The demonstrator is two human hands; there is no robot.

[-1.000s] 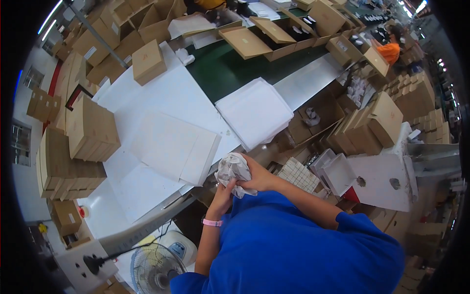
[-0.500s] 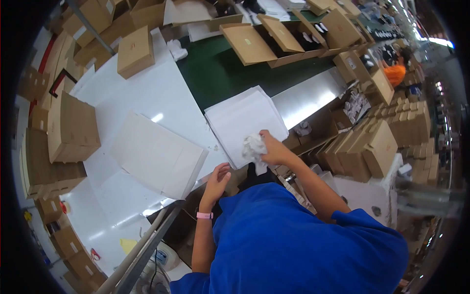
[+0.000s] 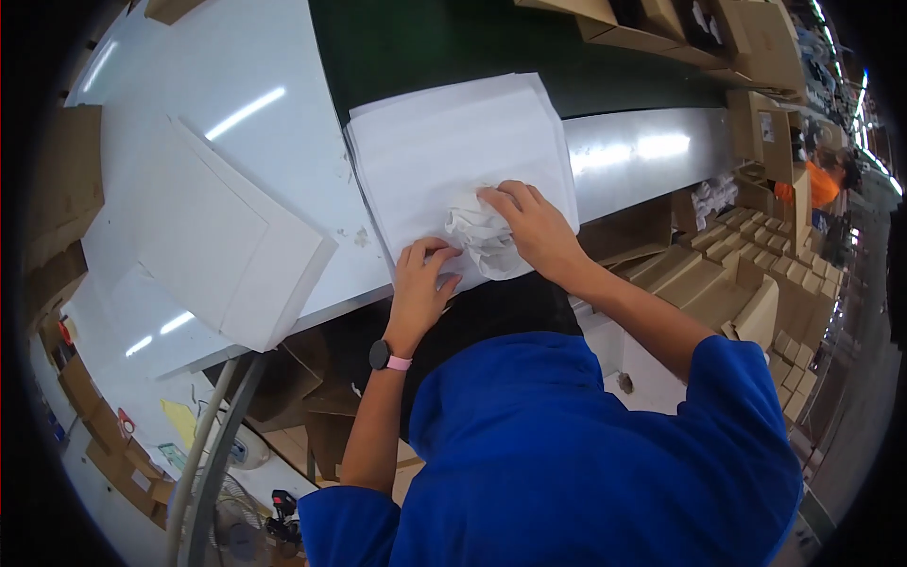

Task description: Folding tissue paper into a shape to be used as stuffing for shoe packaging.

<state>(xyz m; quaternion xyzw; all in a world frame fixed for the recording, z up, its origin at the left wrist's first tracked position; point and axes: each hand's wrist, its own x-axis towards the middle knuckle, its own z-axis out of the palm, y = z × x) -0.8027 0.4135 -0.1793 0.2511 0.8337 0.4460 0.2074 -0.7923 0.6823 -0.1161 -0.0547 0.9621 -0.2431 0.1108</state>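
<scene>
Crumpled white tissue paper (image 3: 484,234) rests on the stack of white paper sheets (image 3: 453,142) in front of me. My right hand (image 3: 540,231) grips its right side, with the fingers curled over the top. Just left of the wad is my left hand (image 3: 423,285), its fingers bent and thumb apart, with nothing visible between them. Its fingertips come close to the crumpled paper; whether they touch it I cannot tell. A watch and a pink band circle my left wrist.
Another pile of white sheets (image 3: 227,236) lies on the white table (image 3: 274,57) to the left. Behind the nearer stack is a green surface (image 3: 416,47), with a metal strip (image 3: 652,146) at its right. Cardboard boxes (image 3: 746,283) crowd the right side. A metal post (image 3: 227,416) stands lower left.
My right hand has set the crumpled paper lower over the sheets, and the wad looks more spread. My left hand has moved right, up beside it. The view has shifted closer.
</scene>
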